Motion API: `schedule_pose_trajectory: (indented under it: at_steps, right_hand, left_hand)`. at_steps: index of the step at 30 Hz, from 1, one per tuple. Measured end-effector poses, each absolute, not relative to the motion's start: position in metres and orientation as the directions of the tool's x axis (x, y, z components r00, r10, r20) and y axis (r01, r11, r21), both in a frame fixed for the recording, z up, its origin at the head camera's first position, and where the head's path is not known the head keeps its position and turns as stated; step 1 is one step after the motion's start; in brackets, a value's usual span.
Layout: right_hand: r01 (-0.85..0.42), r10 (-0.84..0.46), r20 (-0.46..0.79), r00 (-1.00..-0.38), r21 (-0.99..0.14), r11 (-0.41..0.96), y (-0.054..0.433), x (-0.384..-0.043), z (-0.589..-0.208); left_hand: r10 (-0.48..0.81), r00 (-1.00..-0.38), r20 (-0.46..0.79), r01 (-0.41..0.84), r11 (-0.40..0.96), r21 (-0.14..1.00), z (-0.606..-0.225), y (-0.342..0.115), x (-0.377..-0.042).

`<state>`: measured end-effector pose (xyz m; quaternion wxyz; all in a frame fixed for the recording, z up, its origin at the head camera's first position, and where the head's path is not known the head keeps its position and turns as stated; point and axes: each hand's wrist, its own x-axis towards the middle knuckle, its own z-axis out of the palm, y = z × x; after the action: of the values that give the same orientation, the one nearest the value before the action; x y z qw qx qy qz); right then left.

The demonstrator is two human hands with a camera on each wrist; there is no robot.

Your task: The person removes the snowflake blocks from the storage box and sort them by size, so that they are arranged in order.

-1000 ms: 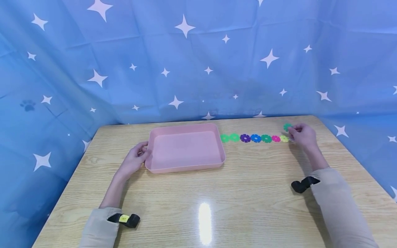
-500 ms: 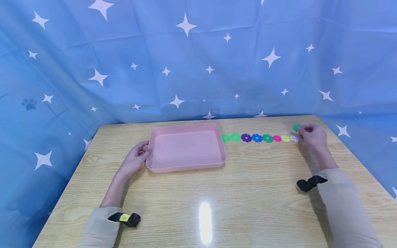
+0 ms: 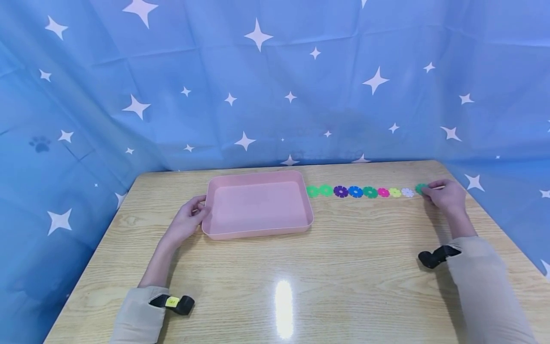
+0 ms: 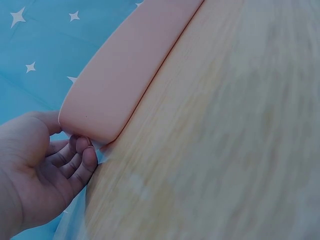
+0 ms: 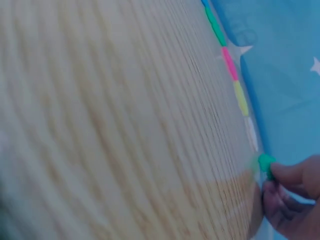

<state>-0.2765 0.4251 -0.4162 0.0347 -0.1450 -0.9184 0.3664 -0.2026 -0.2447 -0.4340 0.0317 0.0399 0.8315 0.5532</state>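
Note:
My left hand (image 3: 187, 220) pinches the left wall of a pink tray (image 3: 258, 235). In the left wrist view, the thumb hooks over the rim of the tray (image 4: 117, 75) while curled fingers (image 4: 82, 162) lie against its outside. My right hand (image 3: 447, 196) pinches a green flower-shaped disc (image 3: 420, 188) between thumb and fingers at the right end of a row of such discs. A white disc (image 3: 407, 192) lies just left of it, with a small gap. In the right wrist view, the held green disc (image 5: 266, 164) is tilted, its near part hidden by the fingers.
The row runs from the tray's right wall rightward: light green (image 3: 326, 190), purple (image 3: 341, 191), blue (image 3: 355, 191), green (image 3: 370, 192), pink (image 3: 383, 192) and yellow (image 3: 395, 192) discs on the wooden table (image 3: 343, 267). Behind hangs a blue star-patterned cloth (image 3: 279, 71).
My right hand has moved rightward past the white disc, then toward me, bringing the green disc down level with the row. My left hand stays on the tray.

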Motion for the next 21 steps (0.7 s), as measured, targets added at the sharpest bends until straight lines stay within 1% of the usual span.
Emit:
schedule_pose_trajectory:
  at_steps: [9, 21]
  right_hand:
    - [0.216, 0.272, 0.010, -0.962, -0.582, 0.784, 0.4227, -0.2708, -0.4140]
    - [0.199, 0.242, 0.004, -0.970, -0.561, 0.804, 0.4213, -0.2711, -0.4203]
  left_hand:
    - [0.104, -0.995, -0.005, 0.036, 0.390, 0.920, -0.4321, -0.2446, -0.2022]
    - [0.097, -0.995, -0.011, 0.026, 0.375, 0.927, -0.4327, -0.2455, -0.2034]
